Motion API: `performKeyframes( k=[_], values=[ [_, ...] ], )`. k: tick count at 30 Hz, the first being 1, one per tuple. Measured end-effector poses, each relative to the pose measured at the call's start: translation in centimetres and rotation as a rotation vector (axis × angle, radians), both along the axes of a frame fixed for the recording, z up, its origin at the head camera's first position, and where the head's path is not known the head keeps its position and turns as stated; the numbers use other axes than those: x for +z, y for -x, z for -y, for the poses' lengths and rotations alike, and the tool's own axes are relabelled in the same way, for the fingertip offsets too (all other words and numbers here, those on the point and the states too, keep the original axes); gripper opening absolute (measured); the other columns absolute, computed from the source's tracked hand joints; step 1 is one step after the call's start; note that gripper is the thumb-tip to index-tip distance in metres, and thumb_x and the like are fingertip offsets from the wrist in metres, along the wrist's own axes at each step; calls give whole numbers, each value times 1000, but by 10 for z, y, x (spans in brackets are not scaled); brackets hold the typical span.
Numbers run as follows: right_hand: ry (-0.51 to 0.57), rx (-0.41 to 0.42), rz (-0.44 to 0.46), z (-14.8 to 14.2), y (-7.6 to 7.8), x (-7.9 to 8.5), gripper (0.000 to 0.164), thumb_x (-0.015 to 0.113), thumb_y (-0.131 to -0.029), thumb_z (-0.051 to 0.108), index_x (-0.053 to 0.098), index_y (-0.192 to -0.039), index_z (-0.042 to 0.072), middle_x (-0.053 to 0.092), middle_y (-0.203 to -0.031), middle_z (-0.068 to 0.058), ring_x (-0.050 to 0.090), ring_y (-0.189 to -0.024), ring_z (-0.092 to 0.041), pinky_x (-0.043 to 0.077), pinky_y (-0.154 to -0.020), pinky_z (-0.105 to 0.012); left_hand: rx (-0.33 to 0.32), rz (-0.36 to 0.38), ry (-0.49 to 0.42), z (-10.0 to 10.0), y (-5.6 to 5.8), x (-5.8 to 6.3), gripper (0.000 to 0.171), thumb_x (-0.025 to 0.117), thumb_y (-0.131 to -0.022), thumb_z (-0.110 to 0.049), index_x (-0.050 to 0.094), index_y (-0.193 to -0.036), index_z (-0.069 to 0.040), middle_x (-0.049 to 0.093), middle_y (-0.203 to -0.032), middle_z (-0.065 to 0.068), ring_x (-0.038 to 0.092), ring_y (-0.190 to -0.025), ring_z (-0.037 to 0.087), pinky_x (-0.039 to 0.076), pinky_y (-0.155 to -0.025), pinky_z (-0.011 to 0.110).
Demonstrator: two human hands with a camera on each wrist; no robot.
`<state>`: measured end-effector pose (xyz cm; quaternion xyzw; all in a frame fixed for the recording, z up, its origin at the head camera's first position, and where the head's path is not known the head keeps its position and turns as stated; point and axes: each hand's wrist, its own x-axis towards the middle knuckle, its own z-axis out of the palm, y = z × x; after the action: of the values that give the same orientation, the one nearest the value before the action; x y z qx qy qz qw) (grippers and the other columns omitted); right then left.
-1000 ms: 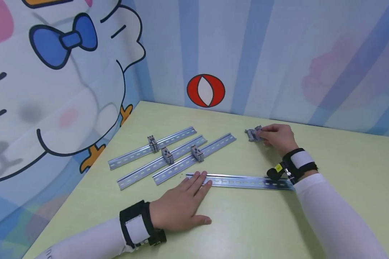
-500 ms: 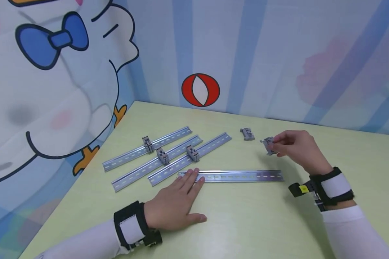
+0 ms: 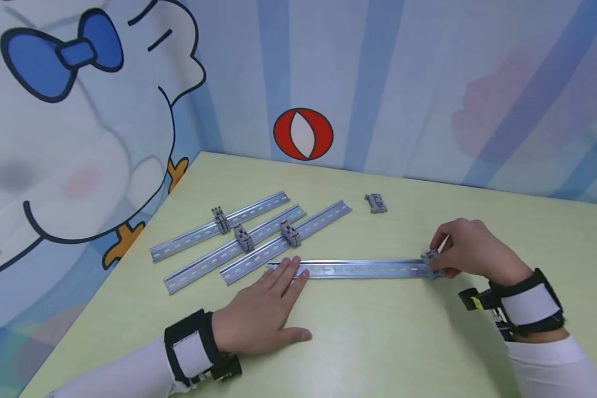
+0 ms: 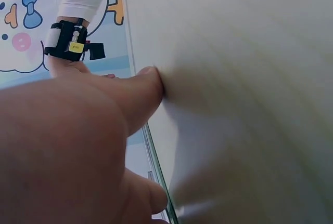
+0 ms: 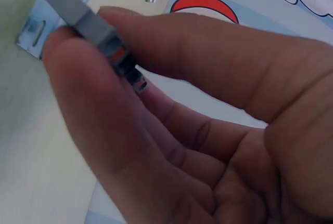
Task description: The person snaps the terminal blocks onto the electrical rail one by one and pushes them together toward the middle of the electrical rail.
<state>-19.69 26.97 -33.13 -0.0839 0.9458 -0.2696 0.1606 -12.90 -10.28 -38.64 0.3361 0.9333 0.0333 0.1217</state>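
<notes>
A slotted metal DIN rail [image 3: 363,269] lies crosswise in front of the person. The left hand [image 3: 261,309] rests flat with its fingers spread, fingertips over the rail's left end. At the rail's right end the right hand [image 3: 470,251] pinches a grey terminal block [image 3: 430,262] between thumb and fingers. In the right wrist view the terminal block [image 5: 99,31] shows edge-on, with small orange spots, close by the rail's end [image 5: 34,31]. The left wrist view shows the left hand's thumb [image 4: 143,94] touching the tabletop.
Three more rails lie slanted at the left, each with grey terminal blocks [image 3: 244,239] near its middle. Another grey terminal block [image 3: 376,203] lies on its side at the back of the table [image 3: 378,342]. Printed wall panels [image 3: 318,66] border the table behind and left.
The right hand has lifted one terminal block from beside the other at the back and brought it forward to the rail's right end. The left hand stays on the rail.
</notes>
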Motion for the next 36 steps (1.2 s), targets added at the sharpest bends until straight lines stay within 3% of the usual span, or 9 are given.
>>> performKeyframes(
  k=[8,18,24,30,36],
  values=[
    [-40,-36,-2,7,1,-8,26,75,-77,7,64,-96,-6,66,-74,-9,66,-54,-15,57,-55,-33,-11,12,-15,1,0,2,95,39,-92,-71,7,-158,-10,-6,-163,13,-5,-150,28,12,-120,45],
    [-114,-20,-129,18,-2,-8,10,72,-74,2,63,-79,1,62,-66,-7,61,-48,-14,50,-49,-30,-27,-16,-23,1,-1,0,95,38,-93,-70,9,-157,-8,-6,-163,15,-5,-150,30,12,-120,45],
    [-115,-24,-146,23,-2,-7,9,72,-73,-1,65,-77,0,62,-68,-8,60,-49,-14,51,-48,-30,-27,-11,-28,1,0,3,94,39,-93,-69,10,-157,-6,-5,-163,16,-5,-150,30,10,-120,46],
    [-176,24,-233,35,5,-7,9,64,-71,-7,62,-70,2,58,-63,-5,55,-49,-16,44,-46,-30,-14,-37,-4,3,1,4,95,40,-93,-69,10,-157,-7,-4,-163,16,-3,-150,30,11,-120,46],
    [-175,-3,-145,32,6,-8,4,67,-73,-3,65,-75,-1,62,-67,-8,59,-49,-15,47,-47,-30,-18,-14,-25,1,-1,2,95,41,-93,-69,10,-157,-7,-4,-163,16,-3,-150,31,11,-120,46]
  ],
)
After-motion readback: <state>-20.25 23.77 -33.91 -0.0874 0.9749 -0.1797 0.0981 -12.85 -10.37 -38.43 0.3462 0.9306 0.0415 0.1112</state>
